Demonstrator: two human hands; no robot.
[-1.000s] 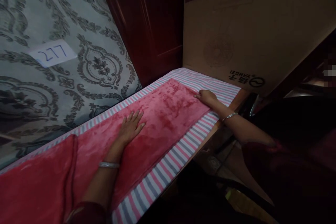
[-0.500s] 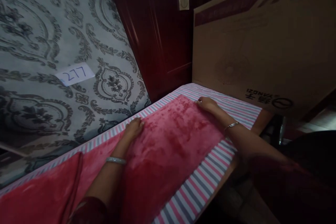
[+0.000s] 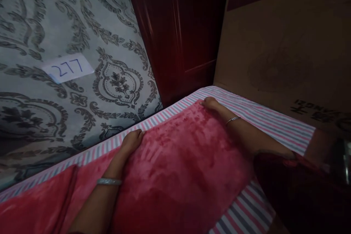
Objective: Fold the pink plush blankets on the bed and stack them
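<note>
A red plush cloth lies spread over a striped sheet, with a folded-over layer at the lower left. At the cloth's far edge my left hand is closed, its fingertips curled on the border. My right hand pinches the far right corner of the same cloth. Darker and lighter patches mark the pile between both hands. Each wrist wears a bracelet. The undersides of my fingers are partly hidden.
Patterned wallpaper with a paper label reading 277 runs along the left. A dark red wood panel stands behind, and a large cardboard box rises at the right beyond the sheet.
My view has shifted closer and lower. My right hand has moved to the cloth's far corner; my left hand has slid slightly left along the far edge, its fingers now curled.
</note>
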